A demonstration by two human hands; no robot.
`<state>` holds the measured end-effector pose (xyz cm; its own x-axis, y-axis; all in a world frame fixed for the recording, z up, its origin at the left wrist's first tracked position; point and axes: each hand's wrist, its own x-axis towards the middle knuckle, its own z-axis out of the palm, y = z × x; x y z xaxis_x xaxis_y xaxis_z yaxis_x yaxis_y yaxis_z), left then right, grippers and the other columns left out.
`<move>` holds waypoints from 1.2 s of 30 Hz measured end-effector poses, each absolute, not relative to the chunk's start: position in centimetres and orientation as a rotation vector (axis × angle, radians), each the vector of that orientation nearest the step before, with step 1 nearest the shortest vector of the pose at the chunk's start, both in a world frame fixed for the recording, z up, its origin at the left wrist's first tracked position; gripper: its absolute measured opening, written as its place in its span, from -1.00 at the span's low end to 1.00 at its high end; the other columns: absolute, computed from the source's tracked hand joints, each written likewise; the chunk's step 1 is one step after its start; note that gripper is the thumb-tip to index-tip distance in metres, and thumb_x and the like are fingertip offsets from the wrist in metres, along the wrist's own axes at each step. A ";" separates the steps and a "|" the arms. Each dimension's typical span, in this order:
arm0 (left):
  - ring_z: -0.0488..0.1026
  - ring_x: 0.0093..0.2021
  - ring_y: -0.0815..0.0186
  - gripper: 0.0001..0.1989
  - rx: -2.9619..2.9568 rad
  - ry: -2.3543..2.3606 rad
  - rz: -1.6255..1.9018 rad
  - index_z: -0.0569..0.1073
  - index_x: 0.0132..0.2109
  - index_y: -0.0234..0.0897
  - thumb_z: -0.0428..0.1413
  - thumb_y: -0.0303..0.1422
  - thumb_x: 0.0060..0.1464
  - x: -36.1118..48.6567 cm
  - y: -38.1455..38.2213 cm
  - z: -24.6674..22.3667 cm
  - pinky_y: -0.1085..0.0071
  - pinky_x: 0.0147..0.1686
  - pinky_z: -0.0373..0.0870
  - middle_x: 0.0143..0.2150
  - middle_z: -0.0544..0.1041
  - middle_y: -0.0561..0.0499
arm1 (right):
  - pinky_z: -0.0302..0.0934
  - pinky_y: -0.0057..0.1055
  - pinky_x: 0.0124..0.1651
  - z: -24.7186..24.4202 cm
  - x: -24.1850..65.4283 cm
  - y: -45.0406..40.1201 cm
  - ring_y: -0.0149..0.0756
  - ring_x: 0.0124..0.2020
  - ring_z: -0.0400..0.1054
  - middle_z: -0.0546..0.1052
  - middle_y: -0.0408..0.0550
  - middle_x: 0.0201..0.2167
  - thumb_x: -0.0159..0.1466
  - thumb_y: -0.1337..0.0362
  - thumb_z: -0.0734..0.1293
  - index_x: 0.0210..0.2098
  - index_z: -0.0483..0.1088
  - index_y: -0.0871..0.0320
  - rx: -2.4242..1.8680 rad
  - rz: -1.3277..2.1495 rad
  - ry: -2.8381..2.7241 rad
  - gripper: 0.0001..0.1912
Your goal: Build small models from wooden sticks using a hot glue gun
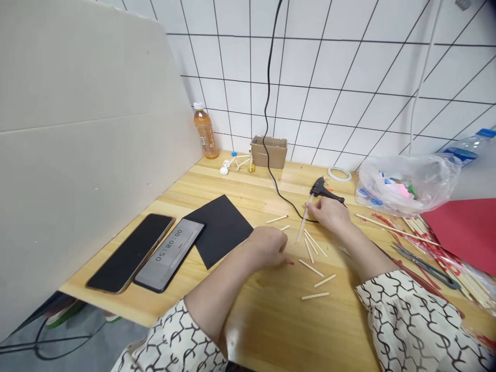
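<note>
My left hand (269, 245) is low over the table, its fingers closed. A small red tip (292, 263) shows at the fingertips, like the red end of a thin wooden stick (277, 219) lying nearby; the rest of what the hand grips is hidden. With thumb and finger, my right hand (329, 213) pinches a translucent glue stick (301, 229). That stick runs out from the back of a black hot glue gun (319, 187), which lies just beyond the hand. Several short wooden sticks (311, 268) are scattered between and in front of both hands.
Left lie black paper (220, 227), a dark phone (132, 253) and a timer phone (170, 256). Behind stand a drink bottle (206, 135), a stick model (238, 163) and a cardboard box (276, 155). Right are tape (339, 174), a plastic bag (403, 183), scissors (426, 266) and red paper (468, 227).
</note>
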<state>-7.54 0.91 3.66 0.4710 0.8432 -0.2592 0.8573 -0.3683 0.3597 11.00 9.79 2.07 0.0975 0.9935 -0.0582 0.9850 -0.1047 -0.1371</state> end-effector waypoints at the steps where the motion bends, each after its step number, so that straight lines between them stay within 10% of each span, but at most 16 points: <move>1: 0.39 -0.46 0.25 -0.75 2.295 1.398 -0.059 0.44 -0.50 -0.28 0.17 -0.17 -0.19 -7.4 0.9 3.6 0.44 -0.55 0.09 -0.47 0.49 -0.06 | 0.17 -0.22 -0.28 2.0 10.9 9.9 -0.01 -0.26 0.40 0.52 0.18 -0.38 0.13 -0.12 0.13 -0.38 0.44 0.21 -2.306 0.199 -2.059 -0.48; 9: 0.43 -0.40 0.24 -0.91 2.293 1.326 -0.091 0.52 -0.45 -0.25 0.17 -0.34 -0.18 -6.8 0.9 2.7 0.45 -0.49 0.21 -0.44 0.52 -0.06 | 0.21 -0.13 -0.27 1.7 10.2 11.2 0.09 -0.21 0.40 0.51 0.27 -0.31 0.06 -0.25 0.10 -0.31 0.47 0.26 -2.421 0.167 -2.018 -0.30; 36: 0.41 -0.37 0.25 -0.88 2.304 1.229 -0.002 0.44 -0.41 -0.28 0.00 -0.46 -0.05 -7.3 0.5 3.4 0.45 -0.48 0.19 -0.35 0.53 -0.08 | 0.16 -0.16 -0.23 2.2 9.9 10.9 0.06 -0.20 0.38 0.49 0.34 -0.28 0.16 0.13 0.15 -0.23 0.41 0.35 -2.326 0.045 -1.991 -0.59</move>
<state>-7.27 0.46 3.40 0.5874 0.7731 -0.2394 0.7740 -0.4501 0.4454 9.92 10.95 2.21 0.1554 0.9874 0.0292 0.9851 -0.1527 -0.0797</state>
